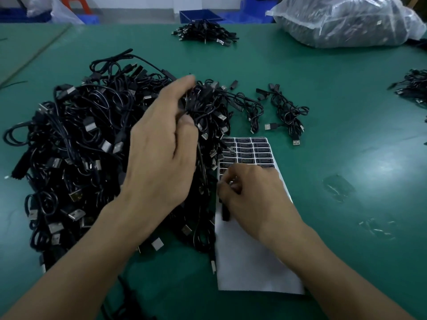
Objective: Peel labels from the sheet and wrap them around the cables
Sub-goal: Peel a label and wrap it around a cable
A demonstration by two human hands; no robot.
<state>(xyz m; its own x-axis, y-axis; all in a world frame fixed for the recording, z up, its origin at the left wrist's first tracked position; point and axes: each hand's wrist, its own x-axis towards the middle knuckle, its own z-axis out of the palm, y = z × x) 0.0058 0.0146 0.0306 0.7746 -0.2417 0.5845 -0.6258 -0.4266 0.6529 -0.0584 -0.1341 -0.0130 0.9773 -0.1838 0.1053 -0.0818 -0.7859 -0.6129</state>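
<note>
A big heap of black USB cables (76, 144) covers the left half of the green table. My left hand (161, 146) is raised over the heap and grips a black cable (201, 107) between thumb and fingers. A white label sheet (249, 257) lies to the right of the heap, with several black labels (251, 150) on its far part and bare backing near me. My right hand (251, 192) rests on the sheet and pinches a label at the edge of the printed rows; a black strip (225, 212) hangs below its fingers.
A few loose cables (286, 112) lie beyond the sheet. A small cable pile (204, 33) sits at the far middle, another (411, 88) at the right edge. A clear plastic bag of cables (346, 19) stands at the back right. Blue bins (198, 16) line the far edge.
</note>
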